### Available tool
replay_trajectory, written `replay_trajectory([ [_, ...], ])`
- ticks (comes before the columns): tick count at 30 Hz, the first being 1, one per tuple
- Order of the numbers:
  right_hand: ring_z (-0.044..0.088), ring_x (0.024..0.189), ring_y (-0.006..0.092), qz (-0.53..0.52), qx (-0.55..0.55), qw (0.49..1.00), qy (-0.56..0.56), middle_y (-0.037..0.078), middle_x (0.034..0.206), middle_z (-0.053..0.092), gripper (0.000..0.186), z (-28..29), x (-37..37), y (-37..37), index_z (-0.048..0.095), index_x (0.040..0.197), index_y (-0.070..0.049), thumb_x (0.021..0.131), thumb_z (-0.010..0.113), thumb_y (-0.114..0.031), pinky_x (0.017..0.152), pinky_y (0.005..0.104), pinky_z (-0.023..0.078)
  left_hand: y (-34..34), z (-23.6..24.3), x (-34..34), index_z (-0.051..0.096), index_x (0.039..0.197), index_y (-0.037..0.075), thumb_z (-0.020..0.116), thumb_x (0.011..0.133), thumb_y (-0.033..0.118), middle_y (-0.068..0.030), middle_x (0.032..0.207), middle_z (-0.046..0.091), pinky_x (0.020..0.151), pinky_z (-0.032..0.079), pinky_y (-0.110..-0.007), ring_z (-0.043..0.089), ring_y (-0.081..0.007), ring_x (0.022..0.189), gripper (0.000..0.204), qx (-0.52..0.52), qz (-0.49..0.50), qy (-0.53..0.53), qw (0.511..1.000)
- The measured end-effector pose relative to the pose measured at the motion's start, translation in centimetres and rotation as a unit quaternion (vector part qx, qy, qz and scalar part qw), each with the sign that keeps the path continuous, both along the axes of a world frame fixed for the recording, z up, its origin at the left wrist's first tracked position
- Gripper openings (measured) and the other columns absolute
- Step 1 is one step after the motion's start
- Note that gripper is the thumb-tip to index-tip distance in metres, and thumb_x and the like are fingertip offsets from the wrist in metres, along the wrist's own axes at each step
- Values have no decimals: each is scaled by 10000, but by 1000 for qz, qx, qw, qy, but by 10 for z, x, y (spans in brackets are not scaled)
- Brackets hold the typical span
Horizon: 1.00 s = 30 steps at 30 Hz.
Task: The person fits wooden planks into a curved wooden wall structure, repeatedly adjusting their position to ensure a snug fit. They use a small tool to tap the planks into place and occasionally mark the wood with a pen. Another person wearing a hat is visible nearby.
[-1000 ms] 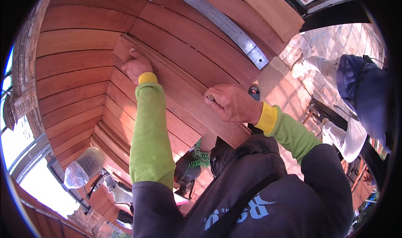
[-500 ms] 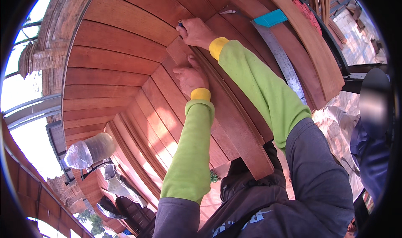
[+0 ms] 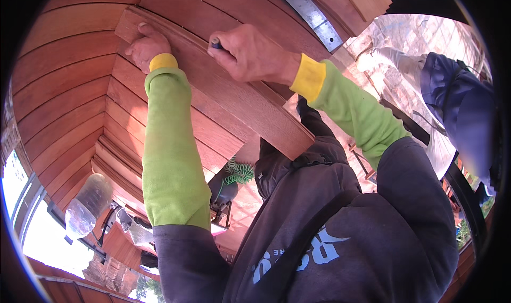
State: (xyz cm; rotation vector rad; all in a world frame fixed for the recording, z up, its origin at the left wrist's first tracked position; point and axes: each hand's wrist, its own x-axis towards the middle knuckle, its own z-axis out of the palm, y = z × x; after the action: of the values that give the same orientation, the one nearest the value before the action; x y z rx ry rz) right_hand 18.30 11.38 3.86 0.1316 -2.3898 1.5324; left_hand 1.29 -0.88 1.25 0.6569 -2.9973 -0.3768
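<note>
A long reddish-brown wooden board [image 3: 250, 103] lies slantwise over a surface of fitted planks, its near end close to my body. At its far left end my left hand [image 3: 147, 48] holds the board, thumb on its face and fingers bent at its lower edge. My right hand [image 3: 250, 52] is closed round a short dark blue pencil [image 3: 216, 43], mostly hidden in the fist, beside the board's upper edge near mid-length.
A steel ruler [image 3: 308, 13] lies on the planks at the far side, with loose boards [image 3: 346, 5] beyond it. A cloudy plastic bottle [image 3: 88, 204] hangs at lower left. A green coiled hose [image 3: 237, 172] is below the planks. Another person's dark blue clothing [image 3: 458, 100] shows at right.
The view has shifted, so the board and planks sit further left and higher. My right hand has come down along the board toward me with the pencil. My left hand stays near the far end.
</note>
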Motion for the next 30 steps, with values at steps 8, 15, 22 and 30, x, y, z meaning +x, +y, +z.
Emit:
replay_trajectory([
  [8, 584, 656, 298, -55, -83, 972, -215, 137, 742, 584, 78, 30, 245, 30, 553, 882, -1, 824, 556, -52, 600, 336, 468, -5, -3, 0, 375, 1111, -154, 432, 828, 592, -313, 1064, 565, 827, 486, -452, 596, -419, 961, 800, 23, -1, 27, 999],
  [15, 603, 842, 308, -77, -113, 981, -136, 160, 904, 613, 185, 31, 213, 25, 569, 1002, 14, 827, 564, -48, 754, 353, 476, -5, -3, -2, 410, 1101, -177, 408, 832, 597, -334, 1078, 555, 852, 477, -439, 583, -420, 988, 819, 32, -39, 15, 999],
  [22, 598, 879, 331, -20, -113, 986, -122, 170, 947, 614, 187, 16, 215, 20, 575, 995, 16, 820, 561, -46, 803, 373, 477, -4, 1, 1, 420, 1094, -193, 427, 817, 620, -320, 1032, 579, 834, 474, -445, 591, -418, 964, 859, 46, -46, 34, 997],
  [30, 599, 825, 321, 23, -45, 998, -34, 162, 883, 610, 191, 7, 117, 13, 552, 990, 3, 803, 574, -30, 737, 378, 477, -4, 2, 4, 382, 1054, -91, 383, 866, 581, -308, 1008, 562, 776, 505, -480, 605, -417, 917, 698, 21, -18, 9, 1000],
])
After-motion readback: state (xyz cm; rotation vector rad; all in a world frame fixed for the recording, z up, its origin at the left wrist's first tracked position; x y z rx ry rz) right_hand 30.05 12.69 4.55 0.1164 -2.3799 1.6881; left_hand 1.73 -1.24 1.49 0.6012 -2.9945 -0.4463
